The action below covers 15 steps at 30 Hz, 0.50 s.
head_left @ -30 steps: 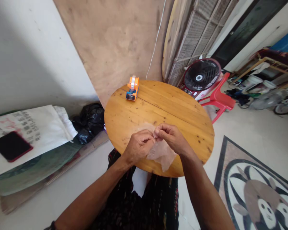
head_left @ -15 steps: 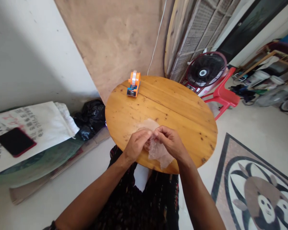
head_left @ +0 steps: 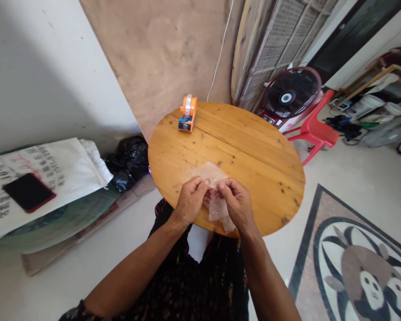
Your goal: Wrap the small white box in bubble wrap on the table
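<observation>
A thin, see-through plastic sheet (head_left: 219, 209), which looks like bubble wrap, is stretched between my two hands over the near part of the round wooden table (head_left: 254, 147). My left hand (head_left: 191, 199) pinches it between thumb and fingers on the left. On the right, my right hand (head_left: 235, 200) pinches it the same way, fingertips close to those of the left. Part of the sheet lies flat beyond my hands, and part hangs down toward the near edge. Whether anything is wrapped inside, I cannot tell.
An orange and blue tape dispenser (head_left: 188, 113) stands at the table's far left. A red chair (head_left: 316, 129) and a fan (head_left: 290, 96) are beyond the right edge. To the left, a phone (head_left: 29, 192) lies on a white sack (head_left: 70, 162), beside a black bag (head_left: 128, 160).
My hands have shifted slightly, with the fingertips a little farther apart on the plastic sheet. The whole view has moved a little; the tape dispenser stays in place.
</observation>
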Tool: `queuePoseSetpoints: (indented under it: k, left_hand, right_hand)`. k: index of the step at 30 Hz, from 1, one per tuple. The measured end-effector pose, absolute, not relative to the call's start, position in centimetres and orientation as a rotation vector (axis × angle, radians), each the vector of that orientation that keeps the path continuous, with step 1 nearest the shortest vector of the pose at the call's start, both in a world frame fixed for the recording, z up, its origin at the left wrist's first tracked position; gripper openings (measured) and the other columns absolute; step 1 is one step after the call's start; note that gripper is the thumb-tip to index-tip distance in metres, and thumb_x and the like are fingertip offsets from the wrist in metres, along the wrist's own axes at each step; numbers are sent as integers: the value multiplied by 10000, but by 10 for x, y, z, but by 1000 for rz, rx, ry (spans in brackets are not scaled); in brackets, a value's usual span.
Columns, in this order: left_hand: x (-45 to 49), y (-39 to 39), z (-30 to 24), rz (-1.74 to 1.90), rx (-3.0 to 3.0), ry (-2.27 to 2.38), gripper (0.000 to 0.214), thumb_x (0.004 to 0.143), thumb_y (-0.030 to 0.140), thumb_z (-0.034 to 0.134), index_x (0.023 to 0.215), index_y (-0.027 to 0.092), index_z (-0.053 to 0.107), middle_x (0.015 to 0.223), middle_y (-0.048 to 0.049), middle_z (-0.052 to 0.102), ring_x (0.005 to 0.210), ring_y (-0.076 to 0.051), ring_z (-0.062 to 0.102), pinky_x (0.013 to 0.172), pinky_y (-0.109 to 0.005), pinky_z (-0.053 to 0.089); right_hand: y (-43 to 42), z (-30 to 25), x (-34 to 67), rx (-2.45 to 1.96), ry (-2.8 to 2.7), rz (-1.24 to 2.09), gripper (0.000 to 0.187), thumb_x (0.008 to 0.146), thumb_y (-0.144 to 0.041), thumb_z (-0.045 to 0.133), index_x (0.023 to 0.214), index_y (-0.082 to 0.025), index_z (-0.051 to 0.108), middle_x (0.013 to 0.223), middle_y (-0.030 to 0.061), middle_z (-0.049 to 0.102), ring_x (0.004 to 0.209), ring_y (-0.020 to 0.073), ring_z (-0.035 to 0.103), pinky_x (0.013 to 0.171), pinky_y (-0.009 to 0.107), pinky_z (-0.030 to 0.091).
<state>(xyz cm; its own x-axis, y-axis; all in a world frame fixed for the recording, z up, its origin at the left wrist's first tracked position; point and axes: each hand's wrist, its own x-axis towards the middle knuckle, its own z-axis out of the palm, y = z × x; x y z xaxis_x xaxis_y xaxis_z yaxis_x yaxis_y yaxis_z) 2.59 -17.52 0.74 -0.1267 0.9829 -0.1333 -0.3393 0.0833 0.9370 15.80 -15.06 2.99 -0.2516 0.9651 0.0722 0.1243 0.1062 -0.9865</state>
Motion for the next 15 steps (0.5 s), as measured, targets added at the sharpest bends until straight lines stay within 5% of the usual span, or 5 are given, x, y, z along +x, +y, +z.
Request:
queuePoseSetpoints:
  k: [15]
  left_hand:
    - [27, -173, 9, 1408, 682, 1029, 321, 857, 438, 580, 710, 154, 546, 638, 7, 614, 533, -94, 580, 562, -220, 503]
  right_hand:
    - [-157, 25, 149, -1180, -1275, 1221, 214, 876, -375, 563, 743, -208, 570, 694, 1, 599, 641, 140, 556, 652, 278, 472]
